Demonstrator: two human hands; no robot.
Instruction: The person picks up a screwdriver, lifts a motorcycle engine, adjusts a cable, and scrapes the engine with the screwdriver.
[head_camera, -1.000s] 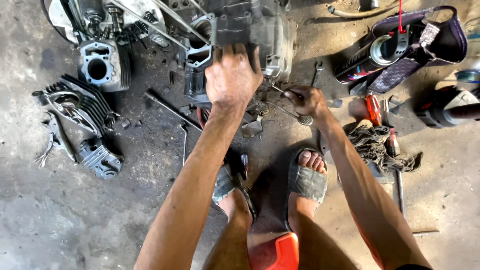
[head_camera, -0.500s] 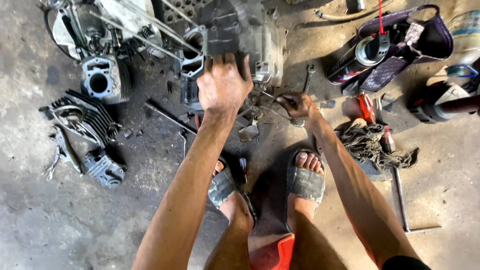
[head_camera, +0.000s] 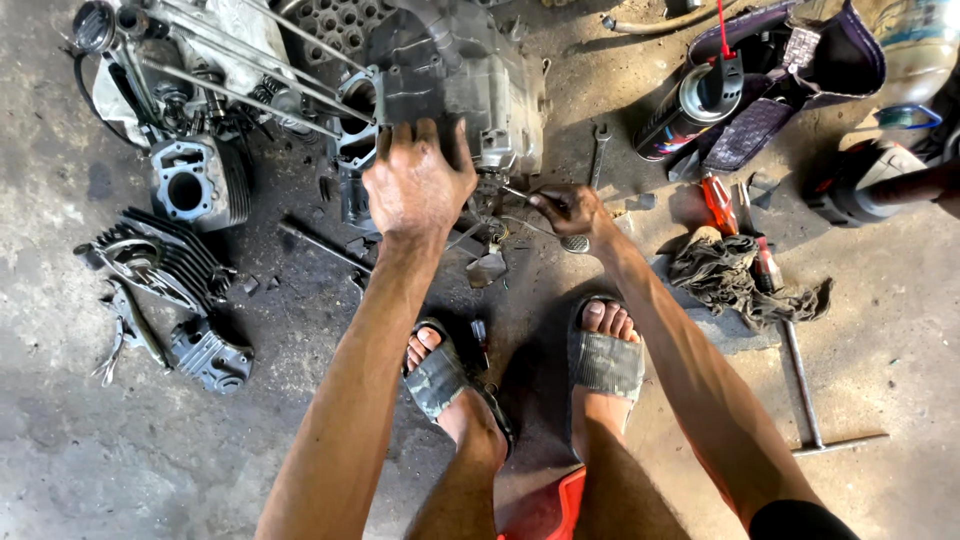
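A person squatting on a stained concrete floor (head_camera: 110, 460) works over a grey engine case (head_camera: 450, 80) that sits on the floor just ahead of their 2 sandalled feet. The left hand (head_camera: 418, 185) lies palm-down on the near edge of the case, its fingers (head_camera: 432, 135) spread and pressed over the metal, steadying it rather than closing around it. The right hand (head_camera: 570, 208) is clenched on a thin metal tool (head_camera: 515, 192), whose tip points toward the lower right corner of the case; the exact contact point is too small to tell.

To the left of the case stand a loose cylinder block (head_camera: 195, 180) and, nearer the camera, a finned cylinder head (head_camera: 155, 260) with small parts beside it. A spanner (head_camera: 598, 150) lies on the floor just right of the case. Farther right are a spray can (head_camera: 690, 110) with a red straw, a red-handled screwdriver (head_camera: 718, 202), a dark crumpled rag (head_camera: 735, 275) and a long T-handle wrench (head_camera: 810, 400), all well apart from the hands.
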